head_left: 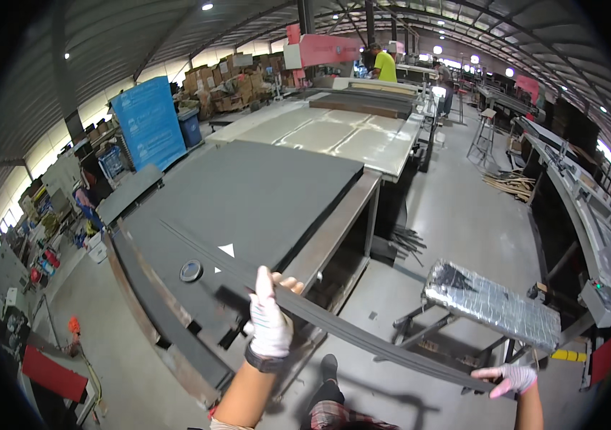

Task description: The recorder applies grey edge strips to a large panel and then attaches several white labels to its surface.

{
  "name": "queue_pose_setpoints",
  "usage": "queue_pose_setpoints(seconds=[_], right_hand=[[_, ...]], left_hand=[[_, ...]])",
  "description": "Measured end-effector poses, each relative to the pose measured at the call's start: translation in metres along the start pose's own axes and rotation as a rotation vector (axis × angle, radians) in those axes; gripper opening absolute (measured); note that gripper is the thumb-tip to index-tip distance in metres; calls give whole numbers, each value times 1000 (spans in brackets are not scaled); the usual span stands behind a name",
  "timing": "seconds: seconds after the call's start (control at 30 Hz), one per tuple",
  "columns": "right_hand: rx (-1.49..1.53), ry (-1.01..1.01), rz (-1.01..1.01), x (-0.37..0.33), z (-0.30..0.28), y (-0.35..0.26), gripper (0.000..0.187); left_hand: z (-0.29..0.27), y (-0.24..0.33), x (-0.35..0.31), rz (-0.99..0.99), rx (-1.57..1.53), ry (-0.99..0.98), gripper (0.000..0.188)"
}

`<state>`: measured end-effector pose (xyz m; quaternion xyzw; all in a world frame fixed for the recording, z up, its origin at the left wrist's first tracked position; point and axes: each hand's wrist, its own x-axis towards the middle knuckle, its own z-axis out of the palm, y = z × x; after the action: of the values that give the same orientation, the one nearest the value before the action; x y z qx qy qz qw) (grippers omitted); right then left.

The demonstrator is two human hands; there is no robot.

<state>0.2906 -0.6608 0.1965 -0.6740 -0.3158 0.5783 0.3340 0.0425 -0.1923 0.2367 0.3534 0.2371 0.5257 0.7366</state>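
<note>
A long bundle of thin dark grey strips [373, 347] runs slantwise from over the table down to the lower right. My left hand [270, 322], in a whitish glove that leaves the fingers bare, is closed round the bundle near the table's front edge, thumb up. At the bundle's right end my right hand [512, 378], gloved the same way, pinches it between fingers and thumb. The far part of the strips lies over a large dark grey sheet [262, 186] on the table. A round, silver-rimmed object [191, 271] and a white triangular scrap [227, 250] rest nearby.
Right of me stands a bench wrapped in silvery film [492, 304]. A pale worktable [320, 129] adjoins the sheet's far side. Dark scraps [409, 240] and wooden sticks [510, 185] lie on the floor. A person in a yellow top [385, 66] stands far off.
</note>
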Motion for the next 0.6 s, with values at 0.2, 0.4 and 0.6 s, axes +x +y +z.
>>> queue_pose_setpoints(seconds=[0.2, 0.4, 0.6], right_hand=[[-28, 44, -118, 128, -104, -116, 75], [-166, 55, -133, 228, -214, -194, 73], [-48, 134, -77, 289, -328, -187, 74]], left_hand=[[31, -10, 185, 0, -84, 36, 64], [79, -81, 358, -47, -40, 72, 65], [159, -188, 473, -181, 33, 148, 62]])
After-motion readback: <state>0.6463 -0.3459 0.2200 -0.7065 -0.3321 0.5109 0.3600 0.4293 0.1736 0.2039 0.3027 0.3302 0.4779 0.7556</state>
